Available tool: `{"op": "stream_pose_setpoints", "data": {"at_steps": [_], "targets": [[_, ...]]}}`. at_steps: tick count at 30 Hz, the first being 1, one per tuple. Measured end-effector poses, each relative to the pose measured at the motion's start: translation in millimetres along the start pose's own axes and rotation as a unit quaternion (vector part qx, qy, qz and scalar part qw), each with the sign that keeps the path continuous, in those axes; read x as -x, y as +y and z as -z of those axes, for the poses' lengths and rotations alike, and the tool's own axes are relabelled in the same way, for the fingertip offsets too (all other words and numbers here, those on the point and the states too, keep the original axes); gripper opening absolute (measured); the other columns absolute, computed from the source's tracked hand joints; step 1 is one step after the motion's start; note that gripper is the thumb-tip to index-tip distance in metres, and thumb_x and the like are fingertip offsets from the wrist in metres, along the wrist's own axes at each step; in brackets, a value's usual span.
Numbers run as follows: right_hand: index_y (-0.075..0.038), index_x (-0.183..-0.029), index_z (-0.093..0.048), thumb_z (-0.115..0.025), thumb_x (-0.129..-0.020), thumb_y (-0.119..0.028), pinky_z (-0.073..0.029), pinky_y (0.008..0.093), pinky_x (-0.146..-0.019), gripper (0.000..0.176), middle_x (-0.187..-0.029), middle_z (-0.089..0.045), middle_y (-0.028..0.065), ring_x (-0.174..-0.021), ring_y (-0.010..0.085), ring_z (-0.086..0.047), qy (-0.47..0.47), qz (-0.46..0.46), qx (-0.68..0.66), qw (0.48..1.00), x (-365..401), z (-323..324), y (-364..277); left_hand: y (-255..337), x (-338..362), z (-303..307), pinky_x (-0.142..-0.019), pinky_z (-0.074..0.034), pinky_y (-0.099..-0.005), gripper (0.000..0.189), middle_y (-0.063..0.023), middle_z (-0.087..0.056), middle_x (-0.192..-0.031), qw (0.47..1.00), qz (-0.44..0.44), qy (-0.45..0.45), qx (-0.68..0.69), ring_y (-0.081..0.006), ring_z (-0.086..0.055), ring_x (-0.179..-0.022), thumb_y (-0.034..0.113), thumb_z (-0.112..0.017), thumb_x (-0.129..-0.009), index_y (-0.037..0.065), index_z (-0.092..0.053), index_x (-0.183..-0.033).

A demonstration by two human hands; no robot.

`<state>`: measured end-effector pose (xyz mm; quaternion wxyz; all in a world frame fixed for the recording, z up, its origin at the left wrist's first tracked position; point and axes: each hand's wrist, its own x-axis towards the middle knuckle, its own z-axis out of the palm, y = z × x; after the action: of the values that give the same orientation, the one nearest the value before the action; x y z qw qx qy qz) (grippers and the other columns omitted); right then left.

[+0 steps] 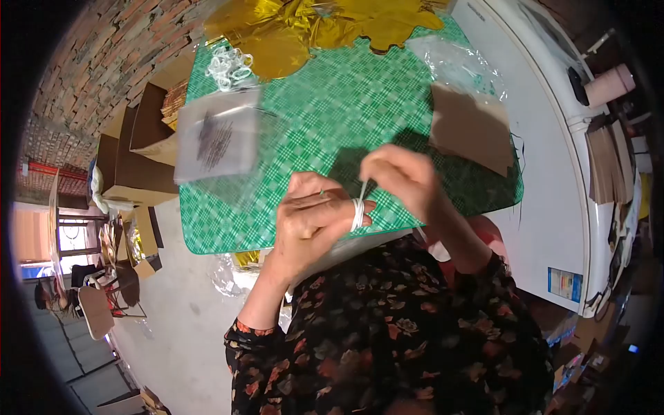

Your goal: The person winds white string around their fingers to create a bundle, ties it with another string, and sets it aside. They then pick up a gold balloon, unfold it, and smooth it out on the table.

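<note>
White string is wound in several turns around the extended fingers of my left hand, whose fingers are pressed together near the table's front edge. My right hand, slightly blurred, pinches the string's upper strand and holds it taut above the left fingertips. A small green spot shows on a left finger. Beneath both hands lies the green checked tablecloth. At the back left of the table is a loose heap of white string loops.
Gold foil sheets cover the table's far end. A stack of clear plastic bags lies left, cardboard and crumpled clear plastic right. Open cardboard boxes stand beyond the left edge; a white fridge borders the right.
</note>
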<state>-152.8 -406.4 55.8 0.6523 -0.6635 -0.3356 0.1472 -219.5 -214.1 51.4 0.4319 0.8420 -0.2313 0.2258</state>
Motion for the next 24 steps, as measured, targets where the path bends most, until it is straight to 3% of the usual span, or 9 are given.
{"op": "stream_pose_setpoints", "data": {"at_steps": [2,5,7,9,11,13,17,19,24], "targets": [[-0.001,-0.089,-0.062,-0.059,-0.093,-0.009,-0.05,0.0292,-0.065,0.009,-0.075,-0.065,0.004,-0.069,0.0128,-0.062,-0.035,-0.06,-0.062,0.996,5.9,-19.5,27.4,1.6,-3.9,0.9,-0.08,-0.04,-0.0333,0.012,0.0018,-0.071,-0.078,1.0,-0.002,0.019,0.004,-0.0165,-0.061,-0.08,0.015,-0.077,-0.073,0.013,-0.077,-0.085],[-0.004,-0.091,-0.063,-0.059,-0.093,-0.011,-0.048,0.0301,-0.063,0.009,-0.074,-0.064,0.0058,-0.067,0.0129,-0.06,-0.23,-0.036,0.006,0.973,34.1,-36.1,2.2,-4.1,-2.0,3.4,-0.081,-0.04,-0.0333,0.012,0.0013,-0.071,-0.078,0.999,0.025,0.023,-0.032,-0.0162,-0.061,-0.081,0.015,-0.077,-0.074,0.014,-0.077,-0.085],[-0.003,-0.09,-0.063,-0.057,-0.094,-0.01,-0.048,0.0297,-0.063,0.01,-0.074,-0.063,0.006,-0.067,0.0124,-0.06,-0.186,-0.047,0.009,0.981,30.3,-18.2,-18.9,-2.9,4.9,1.4,-0.082,-0.039,-0.0337,0.01,0.0008,-0.07,-0.077,0.999,0.047,0.004,-0.022,-0.0162,-0.061,-0.083,0.015,-0.076,-0.075,0.014,-0.077,-0.085],[-0.001,-0.092,-0.063,-0.055,-0.095,-0.006,-0.047,0.0267,-0.062,0.01,-0.075,-0.063,0.0048,-0.069,0.0117,-0.06,-0.023,0.074,0.038,0.996,14.5,-6.7,-3.6,-1.2,9.0,-1.2,-0.083,-0.04,-0.0337,0.009,0.0007,-0.071,-0.077,0.999,0.049,-0.015,0.003,-0.0164,-0.062,-0.084,0.015,-0.076,-0.076,0.013,-0.077,-0.085],[-0.001,-0.094,-0.065,-0.058,-0.094,-0.008,-0.048,0.026,-0.063,0.01,-0.078,-0.065,0.005,-0.07,0.0112,-0.061,0.009,-0.054,0.011,0.998,7.5,-0.9,14.6,0.6,8.5,-2.9,-0.083,-0.039,-0.0337,0.01,0.0002,-0.071,-0.079,0.999,0.043,-0.008,0.021,-0.0167,-0.062,-0.086,0.015,-0.076,-0.076,0.012,-0.077,-0.086],[-0.002,-0.095,-0.065,-0.058,-0.095,-0.008,-0.048,0.025,-0.063,0.01,-0.078,-0.065,0.0045,-0.07,0.0096,-0.06,-0.02,-0.053,-0.075,0.996,30.4,-30.7,51.4,1.4,4.5,-3.9,-0.084,-0.039,-0.0335,0.012,-0.0006,-0.072,-0.08,0.999,0.035,0.024,0.031,-0.0171,-0.062,-0.087,0.015,-0.076,-0.076,0.012,-0.077,-0.088],[-0.003,-0.096,-0.064,-0.063,-0.094,-0.012,-0.047,0.0273,-0.057,0.009,-0.073,-0.064,0.0061,-0.065,0.0097,-0.061,-0.176,-0.093,0.002,0.98,46.3,-34.6,14.9,-4.3,11.3,-7.8,-0.084,-0.039,-0.0328,0.019,-0.0021,-0.072,-0.081,0.996,0.089,0.011,-0.014,-0.0177,-0.062,-0.092,0.014,-0.075,-0.078,0.011,-0.078,-0.097],[-0.001,-0.094,-0.063,-0.062,-0.094,-0.011,-0.045,0.0277,-0.054,0.01,-0.07,-0.06,0.0068,-0.061,0.009,-0.058,-0.084,-0.014,0.024,0.996,42.0,-26.7,7.7,-7.6,19.4,-15.9,-0.086,-0.039,-0.0335,0.018,-0.0045,-0.072,-0.083,0.994,0.104,-0.009,0.013,-0.0198,-0.062,-0.091,0.01,-0.074,-0.08,0.009,-0.077,-0.098],[-0.001,-0.098,-0.061,-0.051,-0.099,-0.008,-0.039,0.0209,-0.057,0.013,-0.075,-0.056,-0.0003,-0.068,0.0011,-0.047,0.092,-0.085,-0.02,0.992,25.9,-7.4,17.0,1.9,28.1,-24.3,-0.087,-0.041,-0.0362,0.024,-0.0071,-0.069,-0.082,0.965,0.184,-0.037,0.185,-0.0203,-0.059,-0.084,0.013,-0.062,-0.092,0.001,-0.071,-0.111]]}}
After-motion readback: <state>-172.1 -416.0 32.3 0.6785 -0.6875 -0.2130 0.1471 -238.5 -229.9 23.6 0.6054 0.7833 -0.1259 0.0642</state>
